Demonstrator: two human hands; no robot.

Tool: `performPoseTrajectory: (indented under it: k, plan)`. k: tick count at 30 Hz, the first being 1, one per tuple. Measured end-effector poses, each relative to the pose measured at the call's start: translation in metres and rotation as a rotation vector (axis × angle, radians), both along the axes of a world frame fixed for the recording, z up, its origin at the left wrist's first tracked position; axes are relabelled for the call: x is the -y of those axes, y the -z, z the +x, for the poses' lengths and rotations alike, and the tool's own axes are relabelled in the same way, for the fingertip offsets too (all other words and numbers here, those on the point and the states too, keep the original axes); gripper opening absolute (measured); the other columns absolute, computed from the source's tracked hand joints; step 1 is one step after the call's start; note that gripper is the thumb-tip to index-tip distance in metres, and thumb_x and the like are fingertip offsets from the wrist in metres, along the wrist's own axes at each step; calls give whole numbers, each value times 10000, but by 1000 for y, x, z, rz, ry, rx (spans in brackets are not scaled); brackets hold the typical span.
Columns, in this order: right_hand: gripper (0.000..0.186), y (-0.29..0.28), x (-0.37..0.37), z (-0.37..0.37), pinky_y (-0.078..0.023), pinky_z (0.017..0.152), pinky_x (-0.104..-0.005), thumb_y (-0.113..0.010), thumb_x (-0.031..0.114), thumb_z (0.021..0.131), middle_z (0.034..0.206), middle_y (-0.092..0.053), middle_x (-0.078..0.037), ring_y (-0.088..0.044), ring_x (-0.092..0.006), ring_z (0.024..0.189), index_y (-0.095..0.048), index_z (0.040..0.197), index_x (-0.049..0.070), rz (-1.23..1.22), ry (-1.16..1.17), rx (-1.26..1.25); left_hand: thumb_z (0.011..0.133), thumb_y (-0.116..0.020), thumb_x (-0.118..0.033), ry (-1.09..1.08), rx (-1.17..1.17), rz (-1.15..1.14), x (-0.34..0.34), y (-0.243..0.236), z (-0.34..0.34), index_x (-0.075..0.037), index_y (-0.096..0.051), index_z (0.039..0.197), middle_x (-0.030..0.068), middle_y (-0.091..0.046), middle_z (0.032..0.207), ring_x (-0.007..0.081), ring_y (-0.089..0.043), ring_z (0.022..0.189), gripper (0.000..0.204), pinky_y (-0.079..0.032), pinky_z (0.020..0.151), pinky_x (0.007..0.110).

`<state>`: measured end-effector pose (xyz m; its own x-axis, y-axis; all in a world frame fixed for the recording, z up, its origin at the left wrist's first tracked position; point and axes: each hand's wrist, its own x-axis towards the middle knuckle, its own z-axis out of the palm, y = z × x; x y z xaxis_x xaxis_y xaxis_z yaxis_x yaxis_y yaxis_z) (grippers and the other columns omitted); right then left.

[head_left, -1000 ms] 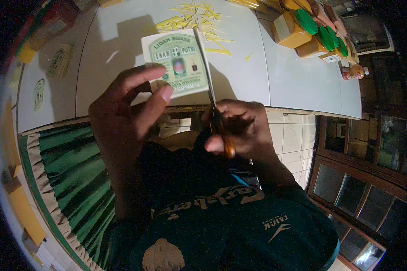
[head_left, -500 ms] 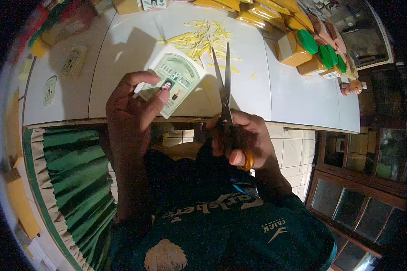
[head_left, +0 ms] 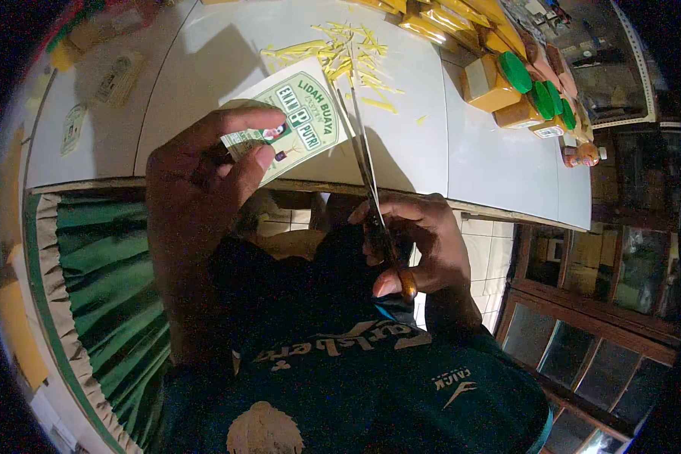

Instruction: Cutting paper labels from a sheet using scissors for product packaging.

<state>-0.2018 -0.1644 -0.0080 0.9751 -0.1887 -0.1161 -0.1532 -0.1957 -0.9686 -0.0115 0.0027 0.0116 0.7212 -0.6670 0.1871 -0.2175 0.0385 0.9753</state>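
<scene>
Between thumb and fingers, my left hand (head_left: 204,155) pinches a pale green and white printed paper label (head_left: 310,113) with an arched top. It is held up over the near part of the white table, tilted to the right. My right hand (head_left: 431,246) grips a pair of scissors (head_left: 365,163) by its orange-brown handles. The blades point up and away, almost closed, and lie close by the label's right edge. Whether they touch the paper I cannot tell. Beyond the label lies a loose heap of thin yellow and white paper strips (head_left: 363,57).
Yellow-filled packets (head_left: 431,30) are piled at the far right. Jars with green lids (head_left: 484,85) and a small bottle (head_left: 581,156) lie at the table's right. More labels (head_left: 73,130) rest on the white table (head_left: 197,98) at the left. A green curtain (head_left: 113,272) hangs below its edge.
The scissor blades have come nearly together and tilted left, toward the label. My left hand has moved slightly left and nearer, and the label faces me more squarely. The whole view has shifted a little.
</scene>
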Motion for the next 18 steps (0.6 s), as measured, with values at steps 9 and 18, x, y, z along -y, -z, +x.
performPoseTrajectory:
  k: [9,18]
  plan:
    - [740,1,0,5,-483,528,-217,-893,385,468,700,-637,-59,-624,-121,593,-610,1002,-41,-56,-6,152,757,-578,48,90,8,2,-3,-3,0,-11,-645,1001,62,-649,941,68,-577,828,260,-458,711,201]
    - [671,4,-2,1,-448,503,-202,-896,351,479,648,-621,-36,-604,-95,557,-617,949,-38,-19,50,86,763,-597,11,102,61,132,-1,-4,1,-13,-647,1010,47,-656,908,41,-570,753,254,-457,648,183]
